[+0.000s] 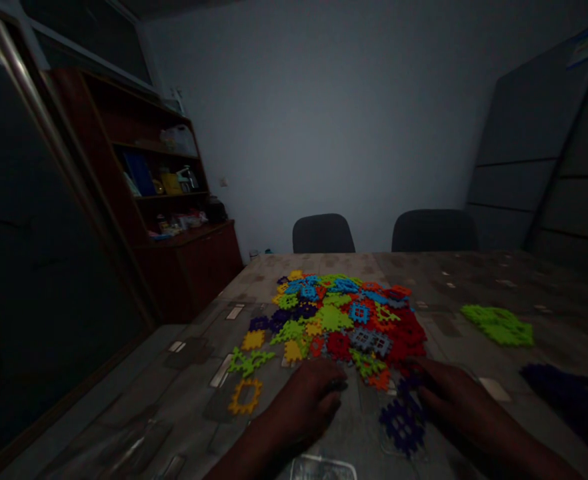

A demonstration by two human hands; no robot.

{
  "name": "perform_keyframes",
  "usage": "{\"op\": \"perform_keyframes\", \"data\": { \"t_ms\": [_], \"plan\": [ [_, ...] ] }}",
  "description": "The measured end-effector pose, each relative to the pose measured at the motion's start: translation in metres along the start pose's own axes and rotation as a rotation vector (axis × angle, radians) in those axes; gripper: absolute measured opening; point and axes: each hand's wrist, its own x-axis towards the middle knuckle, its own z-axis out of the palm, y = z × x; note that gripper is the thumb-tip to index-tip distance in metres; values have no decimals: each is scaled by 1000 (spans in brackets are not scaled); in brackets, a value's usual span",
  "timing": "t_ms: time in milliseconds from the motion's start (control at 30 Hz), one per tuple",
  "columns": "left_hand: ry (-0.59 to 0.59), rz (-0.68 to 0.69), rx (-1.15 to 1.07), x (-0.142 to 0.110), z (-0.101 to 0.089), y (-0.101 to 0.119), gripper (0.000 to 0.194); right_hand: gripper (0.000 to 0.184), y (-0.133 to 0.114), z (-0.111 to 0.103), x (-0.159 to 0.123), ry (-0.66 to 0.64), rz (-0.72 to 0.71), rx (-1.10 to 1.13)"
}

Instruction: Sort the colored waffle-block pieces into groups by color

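Observation:
A heap of toothed plastic building pieces in red, green, blue, yellow, grey and purple lies on the table. My left hand is at the heap's near edge, its fingers curled and closed; whatever they hold, if anything, is hidden. My right hand is to the right, thumb and fingers closed at a purple toothed piece. Just below it is a purple square piece with window-like holes. Left of my left hand lie a yellow square frame and a green piece.
A green group of pieces and a dark purple group lie on the right of the patterned tablecloth. Two dark chairs stand behind the table. A wooden shelf unit is at the left. The room is dim.

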Motion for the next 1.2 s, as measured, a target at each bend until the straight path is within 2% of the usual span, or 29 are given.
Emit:
{"op": "perform_keyframes", "data": {
  "t_ms": [100, 233, 333, 467, 533, 600, 733, 1000, 1100, 1200],
  "plan": [
    [-14, 28, -8, -1, -1, 1, 34, 54, 7, 4, -1, 19, -30, -36],
    [91, -41, 14, 3, -8, -18, 37, 52, 9, 7, -3, -11, -44, -109],
    [248, -224, 86, 12, -24, -48, 42, 52, 5, 7, -3, -23, -50, -134],
    [442, -540, 215, 27, -58, -96, 45, 53, -1, 5, -2, -37, -37, -154],
    [468, -656, 248, 34, -72, -116, 46, 53, -1, 6, -2, -18, -30, -163],
    [448, -716, 241, 41, -80, -129, 42, 54, 2, 10, -2, 8, -43, -156],
    [355, -690, 166, 55, -80, -139, 34, 55, 11, 22, -1, 37, -47, -171],
    [167, -490, -138, 70, -71, -125, 25, 59, 5, 21, -2, -17, -48, -156],
    [172, -429, -212, 74, -68, -121, 27, 61, 2, 19, -2, 0, -66, -136],
    [226, -375, -211, 85, -57, -121, 29, 62, -1, 17, -2, -38, -59, -143]
  ]
}}
